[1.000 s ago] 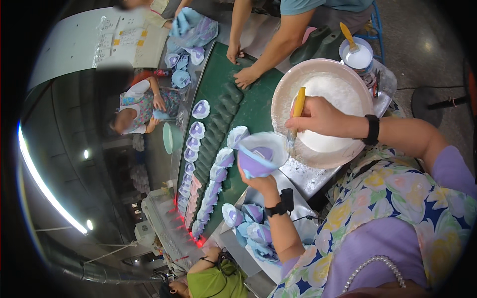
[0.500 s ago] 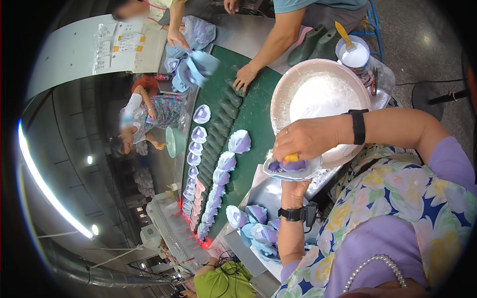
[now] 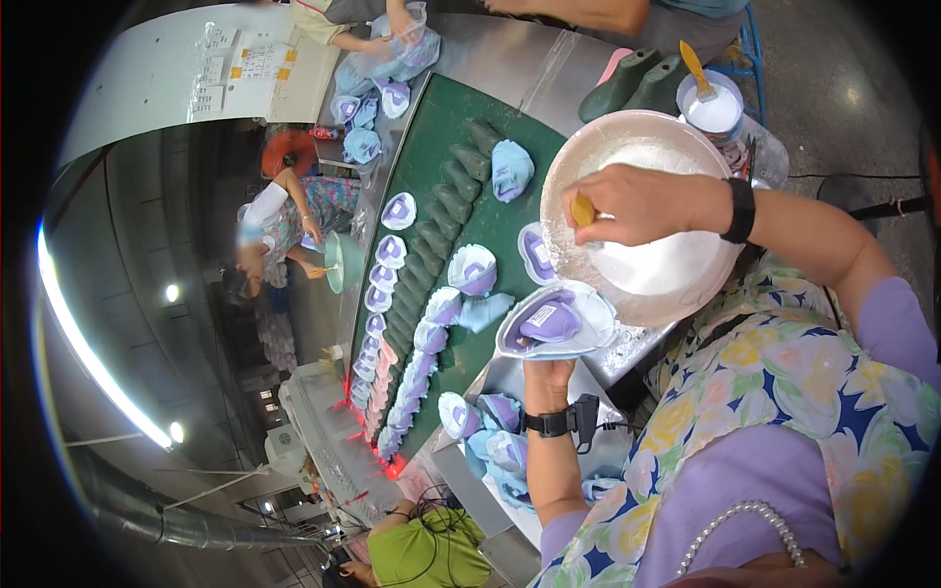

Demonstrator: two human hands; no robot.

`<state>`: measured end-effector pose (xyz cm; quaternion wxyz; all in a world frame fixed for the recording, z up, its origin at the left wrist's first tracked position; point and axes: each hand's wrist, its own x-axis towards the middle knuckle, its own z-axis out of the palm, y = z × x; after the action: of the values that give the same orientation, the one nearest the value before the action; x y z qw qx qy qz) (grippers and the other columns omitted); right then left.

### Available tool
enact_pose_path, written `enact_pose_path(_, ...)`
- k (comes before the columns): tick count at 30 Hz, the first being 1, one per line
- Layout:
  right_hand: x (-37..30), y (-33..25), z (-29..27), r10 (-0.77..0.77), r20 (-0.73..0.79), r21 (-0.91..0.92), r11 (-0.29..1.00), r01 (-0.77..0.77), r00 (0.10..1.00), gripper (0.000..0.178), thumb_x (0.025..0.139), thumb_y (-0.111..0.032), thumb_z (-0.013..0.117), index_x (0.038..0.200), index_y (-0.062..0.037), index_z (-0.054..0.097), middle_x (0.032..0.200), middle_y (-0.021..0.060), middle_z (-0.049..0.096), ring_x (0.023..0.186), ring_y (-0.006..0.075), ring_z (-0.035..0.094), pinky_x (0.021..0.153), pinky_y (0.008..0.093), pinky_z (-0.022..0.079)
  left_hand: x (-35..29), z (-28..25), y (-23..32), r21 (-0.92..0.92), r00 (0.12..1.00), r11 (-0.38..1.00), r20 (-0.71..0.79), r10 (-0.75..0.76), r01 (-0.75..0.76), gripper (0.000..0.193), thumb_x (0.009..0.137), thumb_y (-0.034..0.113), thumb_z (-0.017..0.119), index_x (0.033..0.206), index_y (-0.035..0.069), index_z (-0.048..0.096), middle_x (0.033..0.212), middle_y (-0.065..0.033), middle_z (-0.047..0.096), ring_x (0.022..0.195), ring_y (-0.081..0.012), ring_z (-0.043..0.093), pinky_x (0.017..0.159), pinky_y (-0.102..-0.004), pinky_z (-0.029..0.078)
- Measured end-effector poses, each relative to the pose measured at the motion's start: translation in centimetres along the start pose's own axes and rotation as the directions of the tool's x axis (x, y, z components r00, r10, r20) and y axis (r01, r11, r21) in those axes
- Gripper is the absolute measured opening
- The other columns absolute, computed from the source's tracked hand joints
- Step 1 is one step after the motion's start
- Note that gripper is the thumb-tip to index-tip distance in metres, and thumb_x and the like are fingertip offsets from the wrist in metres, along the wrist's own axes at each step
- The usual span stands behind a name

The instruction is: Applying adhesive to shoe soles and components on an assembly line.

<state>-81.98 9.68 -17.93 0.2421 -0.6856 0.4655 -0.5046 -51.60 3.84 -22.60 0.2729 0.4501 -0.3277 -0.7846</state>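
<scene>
My left hand holds a shoe upper from below, its purple lining and pale rim facing up. Much of this hand is hidden beneath the upper. Over a pale pink basin, my right hand is closed around a brush with a yellow handle. White liquid fills the basin, and the brush tip is down at it, hardly visible. Close to the basin's left side lies another purple-lined upper. A light-blue upper rests farther back on the green belt.
Dark green shoe lasts run along the belt between rows of uppers. Several more uppers are piled by my left forearm. A white pot with a yellow-handled brush stands behind the basin. Co-workers sit across the belt; one handles a plastic bag.
My right hand and brush have moved from the upper into the basin. My left hand has shifted left with the upper. Uppers carried by a co-worker now lie on the belt.
</scene>
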Motion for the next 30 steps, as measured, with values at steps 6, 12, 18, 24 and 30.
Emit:
enact_pose_path(6,0.7,-1.7,2.9,-0.302,-0.036,0.156,0.94,0.304,0.953,0.021,0.085,-0.022,0.068,0.09,-0.0048,0.057,0.084,0.0129,0.064,0.077,0.0335,0.064,0.07,0.0393,0.049,0.2,0.7,-1.4,-0.416,0.967,0.891,0.242,-0.084,0.182,0.052,0.094,0.044,0.053,0.129,0.007,0.054,0.126,-0.012,0.061,0.117,-0.0298,0.058,0.101,-0.0475,0.049)
enact_pose_path(12,-0.2,-1.7,1.4,0.01,0.174,0.058,0.998,-0.021,0.985,0.023,0.083,-0.022,0.068,0.086,-0.0026,0.057,0.077,0.0162,0.064,0.073,0.0343,0.064,0.066,0.0402,0.048,-0.4,0.7,-1.6,-0.325,0.972,0.944,0.204,0.117,-0.045,0.049,0.096,0.039,0.051,0.131,0.006,0.053,0.129,-0.0132,0.059,0.119,-0.0279,0.057,0.104,-0.0447,0.046)
enact_pose_path(18,-0.4,-1.7,0.9,0.064,0.052,0.136,0.988,-0.071,0.997,0.02,0.083,-0.019,0.068,0.086,-0.0014,0.059,0.078,0.0165,0.065,0.071,0.0326,0.065,0.064,0.0391,0.048,-0.6,2.1,0.1,0.388,0.939,0.855,0.125,0.322,-0.344,0.043,0.1,0.023,0.047,0.138,0.004,0.044,0.129,-0.014,0.057,0.117,-0.0259,0.058,0.096,-0.0417,0.053)
enact_pose_path(24,-0.1,-1.3,2.1,0.041,-0.079,0.108,0.994,-0.032,0.996,0.023,0.082,-0.02,0.07,0.083,0.0009,0.061,0.074,0.0146,0.064,0.067,0.0313,0.064,0.063,0.0363,0.049,-0.7,3.0,-0.3,0.256,0.892,0.86,0.023,0.451,-0.442,0.048,0.099,0.026,0.049,0.141,0.005,0.039,0.137,-0.0141,0.049,0.121,-0.0271,0.055,0.1,-0.0415,0.05)
enact_pose_path(30,-1.2,-1.8,1.7,0.373,0.005,0.177,0.913,-0.368,0.928,0.025,0.082,-0.022,0.07,0.085,0.0022,0.066,0.067,0.0132,0.065,0.065,0.0221,0.066,0.061,0.032,0.049,2.4,-2.5,-1.2,0.513,0.674,0.599,-0.052,0.737,-0.615,0.053,0.092,0.019,0.058,0.14,0.004,0.039,0.133,-0.013,0.051,0.118,-0.0265,0.054,0.093,-0.0364,0.049)
